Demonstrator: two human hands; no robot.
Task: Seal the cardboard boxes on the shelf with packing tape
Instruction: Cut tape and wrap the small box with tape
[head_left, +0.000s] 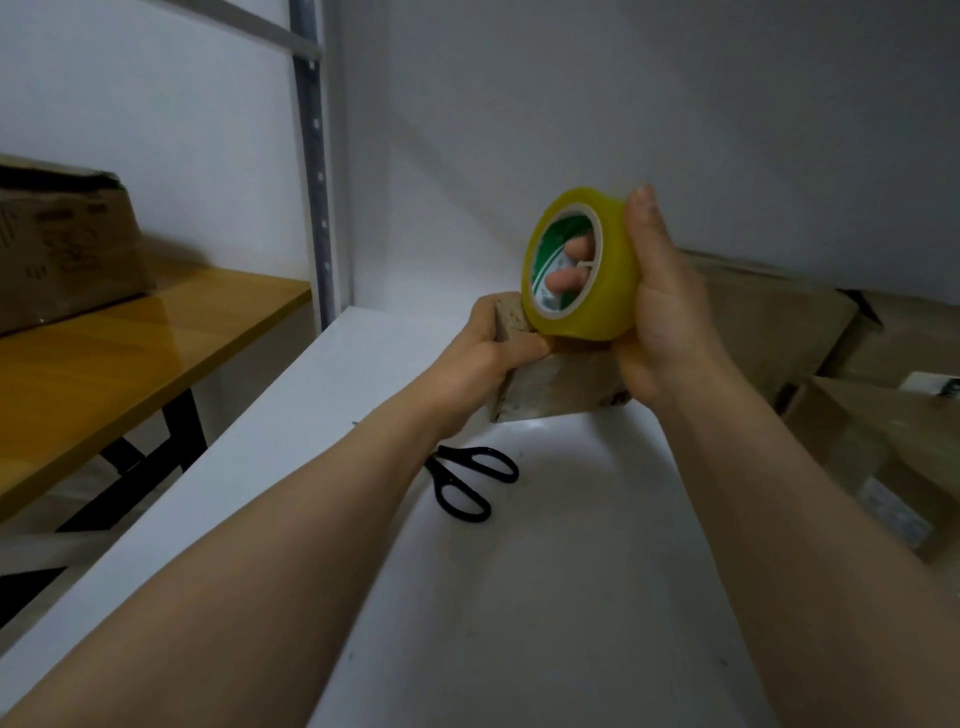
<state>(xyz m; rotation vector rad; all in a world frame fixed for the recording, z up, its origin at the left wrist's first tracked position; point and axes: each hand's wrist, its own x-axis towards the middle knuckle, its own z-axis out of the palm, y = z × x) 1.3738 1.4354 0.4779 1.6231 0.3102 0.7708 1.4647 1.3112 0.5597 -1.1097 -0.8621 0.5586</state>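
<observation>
Yellow tape (615, 291) is sitting in your right hand (667, 317): you are hooking your fingers (576, 250) through the core and bracing the thumb along the outer face, so the roll can probably turn as you pull. Your left hand (485, 356) is curling round the left end of a small box (561, 397), with its thumb pressing the top right where the roll is touching down. That looks like pinning the tape's free end, though the strip itself is too clear to make out.

The box is resting on the white shelf (571, 597), tilted a little under your grip. Black scissors (467, 483) are lying just behind your left wrist, near enough for the cut. More boxes (769, 322) are waiting at the right. A wooden table (104, 358) at the left is bearing a carton (62, 244).
</observation>
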